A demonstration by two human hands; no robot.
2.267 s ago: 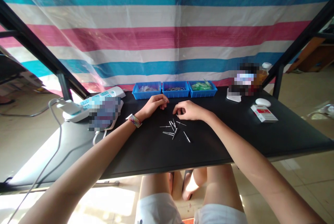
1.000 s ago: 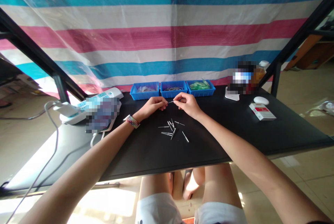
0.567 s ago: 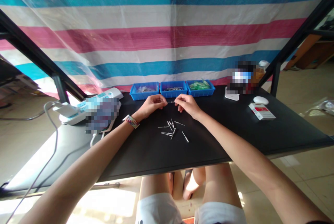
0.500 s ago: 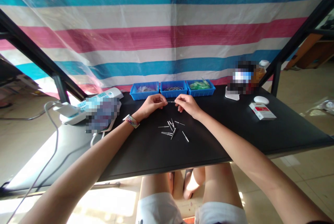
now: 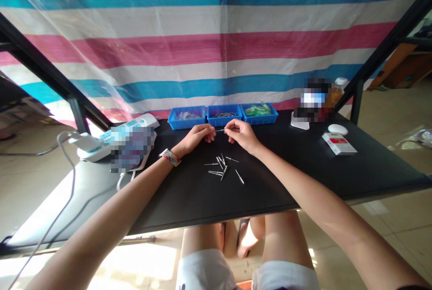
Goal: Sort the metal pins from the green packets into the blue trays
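Note:
A thin silvery blind rivet (image 5: 220, 130) spans the gap between my two hands, just in front of the blue bins. My left hand (image 5: 196, 138) pinches toward its left end, with the fingers curled. At the other end, the thumb and fingertips of my right hand (image 5: 243, 135) are closed on it. Below the hands, several loose blind rivets (image 5: 224, 172) lie in a small heap on the black table (image 5: 189, 200). One more rivet (image 5: 239, 177) rests a little apart on the right.
Three blue bins stand in a row: a left bin (image 5: 185, 124) with clear bags, a middle bin (image 5: 224, 122) with metal pieces, a right bin (image 5: 261, 120) with green packets. A power strip (image 5: 148, 120) and cables are left; a small box (image 5: 339, 144) is right.
Both hands have shifted very slightly left and the right fingers have tilted a little around the rivet. The loose rivets on the table lie as before.

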